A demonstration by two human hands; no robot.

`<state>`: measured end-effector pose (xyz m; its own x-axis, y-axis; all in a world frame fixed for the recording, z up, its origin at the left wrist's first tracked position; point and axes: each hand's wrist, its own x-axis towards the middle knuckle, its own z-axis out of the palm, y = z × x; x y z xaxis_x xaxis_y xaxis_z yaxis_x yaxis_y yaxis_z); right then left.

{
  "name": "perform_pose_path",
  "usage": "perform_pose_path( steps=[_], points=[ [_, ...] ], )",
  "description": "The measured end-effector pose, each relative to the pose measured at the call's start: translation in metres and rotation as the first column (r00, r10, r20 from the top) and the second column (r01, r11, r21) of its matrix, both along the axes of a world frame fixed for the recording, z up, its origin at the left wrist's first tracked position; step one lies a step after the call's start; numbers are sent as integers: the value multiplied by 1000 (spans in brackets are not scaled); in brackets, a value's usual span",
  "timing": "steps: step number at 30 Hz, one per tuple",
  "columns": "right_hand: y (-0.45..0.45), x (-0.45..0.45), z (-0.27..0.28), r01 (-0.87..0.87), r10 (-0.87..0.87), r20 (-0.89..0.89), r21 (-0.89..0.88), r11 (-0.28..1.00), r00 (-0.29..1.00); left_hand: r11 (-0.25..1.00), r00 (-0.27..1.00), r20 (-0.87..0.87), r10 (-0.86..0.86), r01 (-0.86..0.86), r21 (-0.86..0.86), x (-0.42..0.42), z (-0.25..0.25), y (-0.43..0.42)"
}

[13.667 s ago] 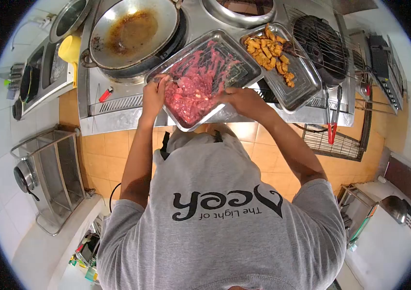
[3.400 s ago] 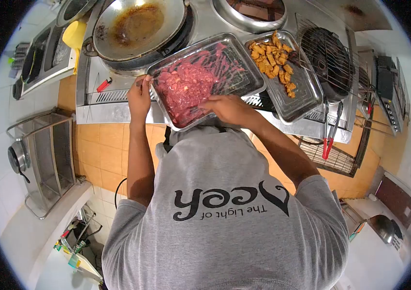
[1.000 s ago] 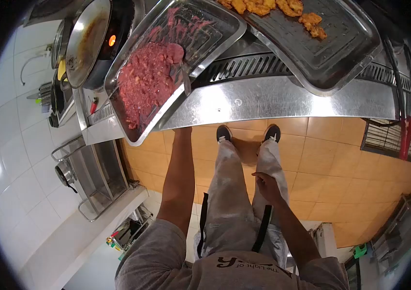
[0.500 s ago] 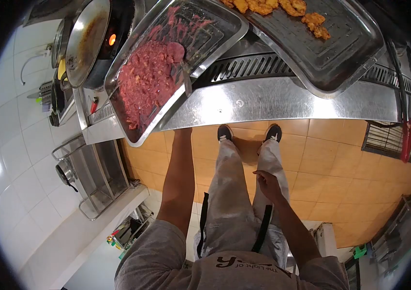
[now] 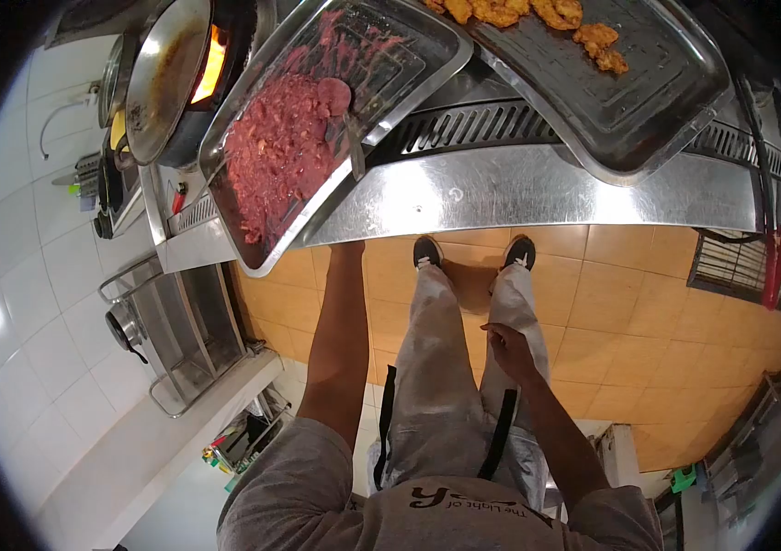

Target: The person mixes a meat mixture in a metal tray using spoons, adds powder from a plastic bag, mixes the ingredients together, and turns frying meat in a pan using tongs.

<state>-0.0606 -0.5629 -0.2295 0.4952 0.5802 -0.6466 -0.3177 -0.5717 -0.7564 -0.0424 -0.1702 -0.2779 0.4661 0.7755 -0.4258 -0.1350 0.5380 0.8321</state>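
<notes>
My left arm reaches forward under the front edge of the steel counter (image 5: pixel 501 197), which hides my left hand and its fingers. Above that arm, a metal tray (image 5: pixel 390 55) overhangs the edge, holding a wet pinkish-red, lumpy food mixture (image 5: pixel 276 151). A metal utensil (image 5: pixel 355 147) with a round, coated end lies in it, its handle on the rim. My right hand (image 5: pixel 508 351) hangs in front of my right thigh, fingers loosely curled in, with nothing visible in it. Beyond the first tray, a tilted wok (image 5: pixel 168 78) stands beside a burner flame (image 5: pixel 212 64).
On the right, a second tray (image 5: pixel 625 119) holds several golden fried pieces (image 5: pixel 556 13). Tongs with red handles (image 5: pixel 775 266) hang over the counter's right end. A red lighter-like object (image 5: pixel 179 198) lies at left, above a steel rack (image 5: pixel 190 321). Orange tiles (image 5: pixel 606 321) cover the floor.
The flame beside the wok has grown from a small orange spot into a tall, bright yellow-orange blaze. Both arms and the trays stay practically where they were.
</notes>
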Motion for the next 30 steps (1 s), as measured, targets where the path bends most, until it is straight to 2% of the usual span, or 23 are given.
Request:
perform_pose_path(
  steps=[19,30],
  points=[
    [-6,4,-5,-11,11,37,11,1000,999,1000,1000,0,-13,13,1,4,-5,-3],
    [-4,6,-6,-21,21,-8,-21,1000,1000,1000,1000,2,-19,19,-7,6,-3,-4]
  ],
)
